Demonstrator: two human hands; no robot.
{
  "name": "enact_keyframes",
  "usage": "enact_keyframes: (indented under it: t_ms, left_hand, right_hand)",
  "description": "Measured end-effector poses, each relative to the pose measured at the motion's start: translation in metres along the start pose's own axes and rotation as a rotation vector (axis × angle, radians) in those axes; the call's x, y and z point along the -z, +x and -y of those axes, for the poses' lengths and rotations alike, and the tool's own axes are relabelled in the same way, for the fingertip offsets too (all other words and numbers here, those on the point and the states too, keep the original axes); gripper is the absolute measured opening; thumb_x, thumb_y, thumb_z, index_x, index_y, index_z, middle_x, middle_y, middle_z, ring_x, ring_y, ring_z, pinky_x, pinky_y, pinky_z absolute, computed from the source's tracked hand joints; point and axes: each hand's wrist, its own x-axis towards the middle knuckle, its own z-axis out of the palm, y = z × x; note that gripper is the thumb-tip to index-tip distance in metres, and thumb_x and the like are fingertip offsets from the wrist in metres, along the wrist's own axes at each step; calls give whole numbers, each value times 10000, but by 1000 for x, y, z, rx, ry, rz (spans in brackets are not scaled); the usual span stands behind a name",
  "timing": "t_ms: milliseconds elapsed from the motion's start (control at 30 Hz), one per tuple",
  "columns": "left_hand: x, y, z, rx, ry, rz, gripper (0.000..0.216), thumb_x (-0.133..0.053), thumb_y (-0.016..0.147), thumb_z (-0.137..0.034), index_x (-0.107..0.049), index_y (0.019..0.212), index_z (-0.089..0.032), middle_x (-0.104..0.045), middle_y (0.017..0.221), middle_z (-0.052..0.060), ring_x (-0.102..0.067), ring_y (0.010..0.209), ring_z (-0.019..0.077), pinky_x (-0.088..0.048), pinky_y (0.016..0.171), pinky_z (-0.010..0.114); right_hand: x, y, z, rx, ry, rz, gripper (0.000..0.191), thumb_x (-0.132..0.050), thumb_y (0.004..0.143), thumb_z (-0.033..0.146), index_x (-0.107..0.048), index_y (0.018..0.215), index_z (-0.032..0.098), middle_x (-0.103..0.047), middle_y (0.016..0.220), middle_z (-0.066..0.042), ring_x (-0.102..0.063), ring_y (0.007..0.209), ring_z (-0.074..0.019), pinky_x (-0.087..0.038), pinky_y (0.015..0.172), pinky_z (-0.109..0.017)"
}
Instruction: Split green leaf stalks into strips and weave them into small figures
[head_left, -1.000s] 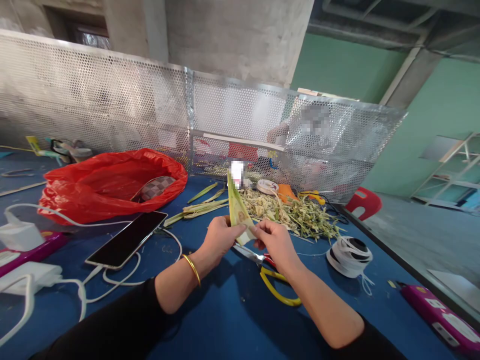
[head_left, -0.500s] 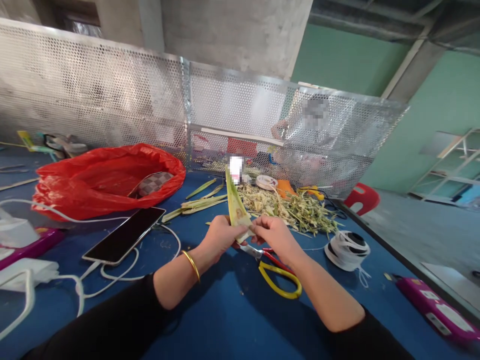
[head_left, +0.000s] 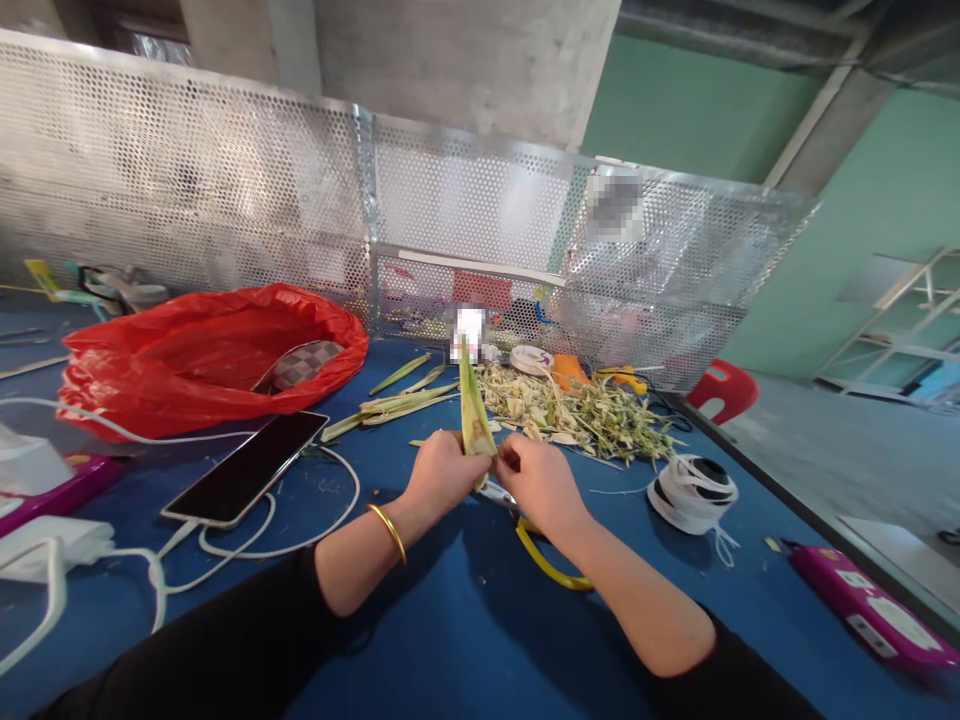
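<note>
Between both hands stands a flat, pale green piece of leaf or husk (head_left: pixel 472 405) with brown marks near its base. My left hand (head_left: pixel 444 472) grips its lower end, thumb across the front. At the right edge of the same piece, my right hand (head_left: pixel 541 488) has thumb and fingertips pinched together; a sliver of it may be between them. Scissors with a yellow handle (head_left: pixel 555 578) lie under my right hand, partly hidden by it. Long cut leaf strips (head_left: pixel 409 405) rest beyond my left hand. Shredded dry bits (head_left: pixel 525 400) and green clippings (head_left: pixel 619 420) are heaped behind.
A phone (head_left: pixel 251 468) with white cables and a red plastic bag (head_left: pixel 210 360) occupy the left. On the right are a spool of white string (head_left: pixel 690 497) and a purple device (head_left: pixel 870 605). A perforated metal screen (head_left: pixel 472 190) runs along the back of the blue table.
My right hand has turned and slid along the piece's right edge, covering more of the scissors. The leaf piece has turned more edge-on. My left hand keeps its grip.
</note>
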Motion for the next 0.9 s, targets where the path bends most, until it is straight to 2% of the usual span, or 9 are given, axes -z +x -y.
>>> enact_keyframes:
  t_ms: [333, 433, 633, 800, 900]
  left_hand:
    - [3, -5, -5, -35, 85, -28, 102, -541, 615, -224, -567, 529, -175, -561, 497, 17, -520, 517, 146, -294, 488, 245]
    - [2, -5, -4, -54, 66, -41, 105, -530, 629, -224, -553, 537, -180, -544, 511, 6, -495, 512, 135, -285, 483, 239]
    - [5, -3, -7, -97, 128, -54, 128, -533, 654, -236, -535, 539, -181, -531, 524, 13, -478, 525, 138, -282, 500, 244]
    - [9, -3, -11, -77, 173, -23, 139, -555, 650, -258, -562, 538, -177, -533, 509, 27, -472, 508, 146, -270, 507, 260]
    - [13, -2, -9, -135, 219, -30, 142, -539, 659, -239, -574, 538, -174, -526, 511, 25, -448, 501, 137, -245, 504, 260]
  right_hand:
    - [-5, -7, 5, 79, -283, -21, 114, -506, 856, 208, -592, 794, 167, -665, 761, -63, -591, 642, -168, -258, 551, -264]
    - [-4, -6, 5, 72, -228, -23, 127, -492, 867, 205, -599, 807, 170, -667, 782, -59, -595, 663, -166, -266, 559, -259]
    - [1, -2, 4, 18, -68, 50, 151, -487, 851, 180, -610, 762, 184, -647, 643, -24, -577, 604, -147, -290, 551, -232]
    - [3, -3, 4, 39, -54, 75, 178, -481, 844, 166, -613, 726, 184, -657, 640, -29, -590, 600, -143, -303, 541, -220]
    - [6, -3, 5, 57, -99, 65, 181, -480, 830, 145, -632, 740, 186, -672, 670, -41, -601, 612, -153, -314, 550, -227]
